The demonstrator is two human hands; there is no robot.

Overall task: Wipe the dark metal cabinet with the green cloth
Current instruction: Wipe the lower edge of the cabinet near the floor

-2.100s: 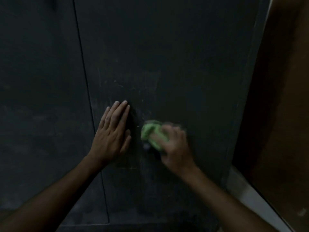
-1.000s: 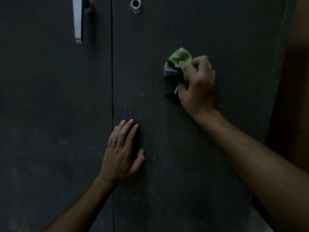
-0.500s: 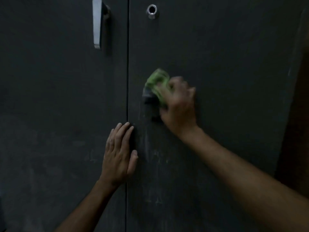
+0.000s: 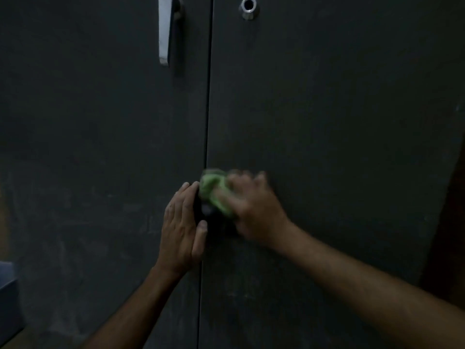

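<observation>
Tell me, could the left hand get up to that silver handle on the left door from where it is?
Probably yes. The left hand lies flat on the cabinet by the door seam, holding nothing, and the silver handle hangs above it with only bare door between. The right hand and green cloth work beside it, not above.

Dim, low-contrast frame with noisy, murky detail: right hand (image 4: 254,210) and cloth (image 4: 215,192) smeared by motion blur at centre, left hand (image 4: 180,227) sharper, faint glints on handle (image 4: 164,31) and lock (image 4: 248,7) at 12 o'clock, cabinet (image 4: 339,122) seam bowed.
</observation>
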